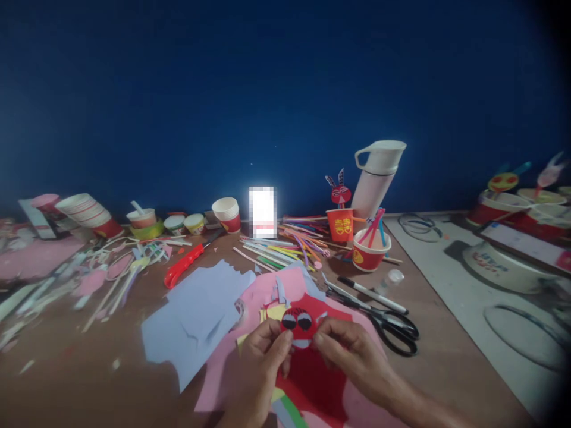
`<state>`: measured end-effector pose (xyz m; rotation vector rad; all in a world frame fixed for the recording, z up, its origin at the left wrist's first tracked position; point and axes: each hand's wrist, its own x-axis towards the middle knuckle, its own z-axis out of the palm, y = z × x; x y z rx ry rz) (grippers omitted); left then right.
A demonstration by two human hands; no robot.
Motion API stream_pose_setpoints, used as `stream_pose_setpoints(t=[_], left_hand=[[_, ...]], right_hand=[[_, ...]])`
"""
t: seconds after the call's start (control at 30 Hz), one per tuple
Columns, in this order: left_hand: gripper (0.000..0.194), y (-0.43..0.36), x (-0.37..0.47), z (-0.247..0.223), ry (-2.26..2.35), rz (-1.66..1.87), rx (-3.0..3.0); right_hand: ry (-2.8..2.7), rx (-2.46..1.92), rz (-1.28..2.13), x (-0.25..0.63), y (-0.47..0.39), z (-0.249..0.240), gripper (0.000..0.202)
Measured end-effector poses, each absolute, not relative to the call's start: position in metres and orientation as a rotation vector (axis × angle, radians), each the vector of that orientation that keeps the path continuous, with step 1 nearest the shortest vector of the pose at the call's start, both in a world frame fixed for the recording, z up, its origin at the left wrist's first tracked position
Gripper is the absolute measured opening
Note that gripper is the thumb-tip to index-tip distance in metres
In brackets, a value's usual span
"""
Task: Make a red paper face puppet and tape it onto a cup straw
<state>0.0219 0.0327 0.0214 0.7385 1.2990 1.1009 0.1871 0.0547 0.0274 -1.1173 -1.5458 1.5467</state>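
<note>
Between my two hands is a small red paper face (pixel 298 326) with black-and-grey eyes and a pale mouth piece. My left hand (pixel 266 351) pinches its left edge with thumb and finger. On the other edge, my right hand (pixel 345 351) pinches it the same way. Under the hands lies a sheet of red paper (pixel 319 380) on top of pink paper (pixel 223 380). Light blue paper (pixel 191 321) with cut edges spreads to the left. Black-handled scissors (pixel 392 327) and a marker (pixel 375 295) rest just right of the papers.
A red-handled tool (pixel 184 266) lies left of centre. Pipe cleaners (pixel 285 249) are heaped at the back. Paper cups (pixel 226 215), a red cup with a paper rabbit face (pixel 341 224) and a white jug (pixel 377 178) stand by the blue wall. Paper scraps and sticks (pixel 120 273) cover the left.
</note>
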Motion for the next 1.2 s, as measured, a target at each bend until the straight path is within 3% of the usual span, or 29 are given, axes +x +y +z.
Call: stream_pose_setpoints(t=[0.3,0.53,0.8,1.1,1.2], left_hand=[[0.027,0.03,0.0,0.05,1.269,1.017,0.878],[0.023,0.039,-0.026,0.057,1.368,1.115,0.893],[0.02,0.046,-0.028,0.044,1.353,1.11,0.798],[0.018,0.048,-0.026,0.025,1.35,1.069,0.794],[0.019,0.046,-0.022,0.021,1.371,1.05,0.764]], right_hand=[[-1.703,-1.288,1.2,0.236,0.053,0.012,0.039],[-2.347,-1.091,0.673,0.24,0.048,0.013,0.018],[-2.638,-0.828,0.522,0.22,0.032,0.011,0.046],[-2.619,-0.898,0.461,0.21,0.027,0.004,0.023],[-2.598,-0.825,0.429,0.208,0.025,0.007,0.025]])
